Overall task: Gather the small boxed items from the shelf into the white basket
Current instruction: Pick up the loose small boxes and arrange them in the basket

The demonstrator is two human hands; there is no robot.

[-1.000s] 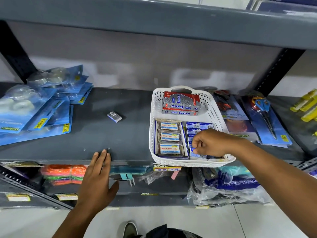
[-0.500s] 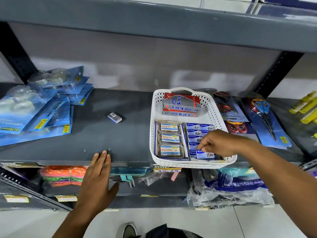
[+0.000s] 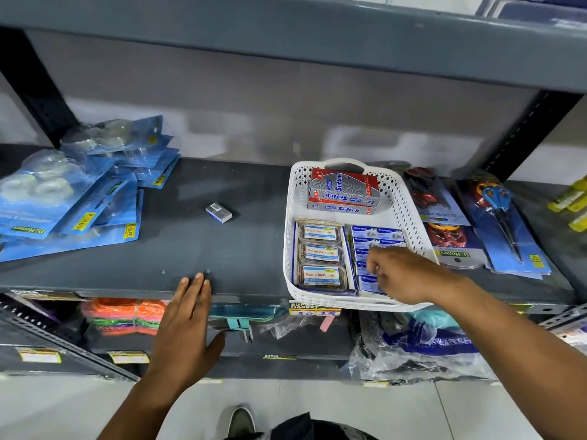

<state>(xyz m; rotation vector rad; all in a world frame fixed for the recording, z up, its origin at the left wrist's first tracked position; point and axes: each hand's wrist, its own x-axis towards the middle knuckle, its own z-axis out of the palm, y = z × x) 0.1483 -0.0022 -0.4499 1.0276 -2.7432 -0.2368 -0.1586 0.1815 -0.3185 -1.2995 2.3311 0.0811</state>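
Looking down, we saw our right hand (image 3: 401,274) in the white basket (image 3: 293,249), fingers pinched among blue boxes (image 3: 378,234); left hand (image 3: 187,325) flat, fingers together. One small box (image 3: 218,212) remained on the shelf (image 3: 222,249), easily overlooked.

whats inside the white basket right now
White basket holds a red-and-silver Softek box at the back, three Maruti Mart clip boxes front left, and small blue boxes front right, partly covered by the right hand.
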